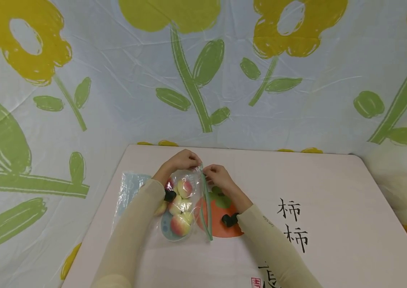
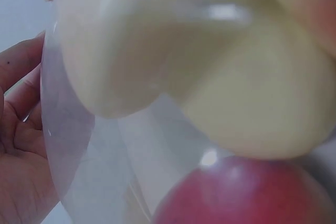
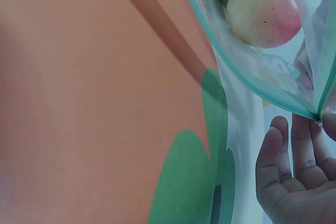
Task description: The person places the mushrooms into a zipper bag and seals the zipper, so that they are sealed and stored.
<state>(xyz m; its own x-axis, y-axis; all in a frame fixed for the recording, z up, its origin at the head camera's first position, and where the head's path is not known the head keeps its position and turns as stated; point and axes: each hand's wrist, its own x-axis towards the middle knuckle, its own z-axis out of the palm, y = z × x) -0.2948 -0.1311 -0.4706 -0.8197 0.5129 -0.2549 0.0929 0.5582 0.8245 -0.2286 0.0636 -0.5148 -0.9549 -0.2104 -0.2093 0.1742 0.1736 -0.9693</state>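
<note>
A clear zip bag [image 1: 197, 200] with green zip strips lies at the middle left of the table, holding several red-and-yellow peaches [image 1: 180, 225]. Its two zip strips meet at the far corner and stand apart nearer me, so the mouth gapes. My left hand [image 1: 184, 160] pinches the bag's far corner. Just to its right, my right hand [image 1: 219, 176] pinches the zip's far end, its other fingers [image 3: 270, 150] loosely bent in the right wrist view. Pale peaches [image 2: 241, 98] and a red one [image 2: 252, 198] fill the left wrist view behind clear film.
A shiny light-blue plastic packet [image 1: 127, 192] lies left of the bag, partly behind my left sleeve. The pale pink table mat [image 1: 333, 192] bears a printed orange persimmon [image 1: 221, 230] and black characters. Flowered cloth [image 1: 225, 92] hangs behind and at the sides.
</note>
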